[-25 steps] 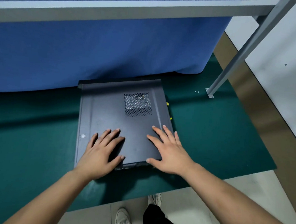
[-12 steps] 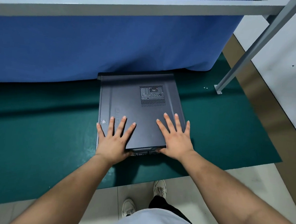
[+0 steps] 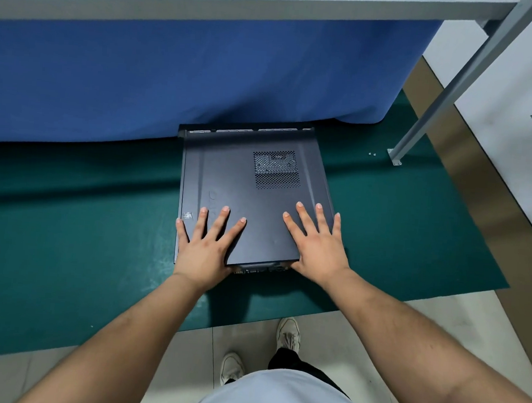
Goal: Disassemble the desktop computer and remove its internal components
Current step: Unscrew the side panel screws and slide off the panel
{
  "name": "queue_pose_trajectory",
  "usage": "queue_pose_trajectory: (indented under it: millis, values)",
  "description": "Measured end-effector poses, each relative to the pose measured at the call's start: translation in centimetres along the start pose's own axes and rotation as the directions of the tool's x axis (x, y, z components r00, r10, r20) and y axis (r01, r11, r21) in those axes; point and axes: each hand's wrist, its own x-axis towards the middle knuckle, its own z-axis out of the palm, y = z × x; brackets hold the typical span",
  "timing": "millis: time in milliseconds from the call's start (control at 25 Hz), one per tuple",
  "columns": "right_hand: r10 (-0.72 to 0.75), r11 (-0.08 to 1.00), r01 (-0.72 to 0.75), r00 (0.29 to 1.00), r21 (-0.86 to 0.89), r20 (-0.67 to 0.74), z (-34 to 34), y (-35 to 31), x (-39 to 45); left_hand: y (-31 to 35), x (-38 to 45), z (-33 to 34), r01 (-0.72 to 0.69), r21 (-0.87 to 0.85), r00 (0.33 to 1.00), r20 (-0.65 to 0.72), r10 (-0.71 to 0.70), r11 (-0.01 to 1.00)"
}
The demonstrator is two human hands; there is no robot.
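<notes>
A dark grey desktop computer case (image 3: 247, 181) lies flat on its side on the green mat (image 3: 67, 234). Its side panel faces up, with a perforated vent (image 3: 276, 169) near the far right. At the far end the panel's edge sits a little short of the chassis frame, so a strip of slots shows there. My left hand (image 3: 206, 244) lies flat on the near left of the panel, fingers spread. On the near right of the panel rests my right hand (image 3: 317, 242), also flat with spread fingers. The near end's ports are partly visible between my wrists.
A blue cloth (image 3: 188, 79) hangs behind the case, touching its far end. A grey metal frame bar (image 3: 209, 3) crosses overhead, and its slanted leg (image 3: 439, 97) is bolted down at the right. Two small screws (image 3: 372, 153) lie by the leg's foot. My shoes (image 3: 287, 333) stand on tiled floor.
The case has turned from slanted to square with me and shifted. Both hands stayed flat on the panel, and a strip of the chassis now shows at the panel's far edge.
</notes>
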Motion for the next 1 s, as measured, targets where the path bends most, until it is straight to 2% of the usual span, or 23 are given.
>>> queue_pose_trajectory:
  millis: [200,360,480,560,600,640,680,720,760,800,840,880,1000]
  values:
    - [-0.045,0.997,0.050,0.996,-0.065,0.077,-2.0,0.3,0.1,0.0,-0.4,-2.5,0.024,-0.045,0.997,0.078,-0.020,0.999]
    - [-0.067,0.998,0.068,0.994,-0.001,0.081,-4.7,0.6,-0.4,-0.8,-0.8,-5.6,0.041,-0.143,0.996,0.087,-0.028,0.989]
    - [-0.032,0.984,0.027,0.999,0.177,0.028,-7.4,2.7,-0.7,-1.1,-0.9,-8.0,0.052,-0.233,0.999,0.015,-0.050,0.971]
    - [-0.002,0.886,-0.009,1.000,0.464,0.022,-8.6,4.8,-1.1,-1.2,-0.8,-9.2,0.047,-0.270,0.998,-0.023,-0.055,0.962]
    - [0.022,0.759,-0.020,1.000,0.651,0.004,-8.8,5.7,-1.2,-1.2,-0.7,-9.7,0.047,-0.276,0.998,-0.033,-0.058,0.960]
    - [0.088,0.555,-0.040,0.996,0.831,-0.011,-8.7,6.1,-1.3,-1.3,-0.7,-10.0,0.048,-0.276,0.998,-0.033,-0.060,0.960]
    - [0.200,0.264,-0.076,0.980,0.961,0.023,-8.3,6.4,-1.1,-1.2,-0.6,-10.2,0.051,-0.274,0.998,-0.027,-0.061,0.960]
    - [0.298,-0.075,-0.113,0.946,0.991,0.131,-7.8,6.5,-0.9,-1.2,-0.6,-10.2,0.056,-0.275,0.998,-0.020,-0.064,0.960]
    - [0.316,-0.358,-0.156,0.907,0.921,0.277,-7.4,6.3,-0.7,-1.1,-0.7,-10.1,0.061,-0.275,0.998,-0.014,-0.068,0.960]
    - [0.236,-0.544,-0.213,0.890,0.812,0.391,-7.0,6.2,-0.6,-1.0,-0.8,-9.9,0.065,-0.271,0.998,-0.008,-0.070,0.960]
    - [0.135,-0.629,-0.265,0.889,0.731,0.438,-6.9,6.2,-0.7,-0.8,-0.8,-9.8,0.066,-0.264,0.998,-0.004,-0.069,0.962]
    - [0.066,-0.664,-0.295,0.892,0.687,0.447,-6.9,6.3,-0.9,-0.7,-0.9,-9.7,0.065,-0.259,0.998,-0.002,-0.068,0.964]
    - [-0.017,-0.744,-0.258,0.929,0.616,0.369,-7.8,7.0,-1.9,-0.5,-1.3,-9.5,0.060,-0.278,0.997,-0.031,-0.071,0.959]
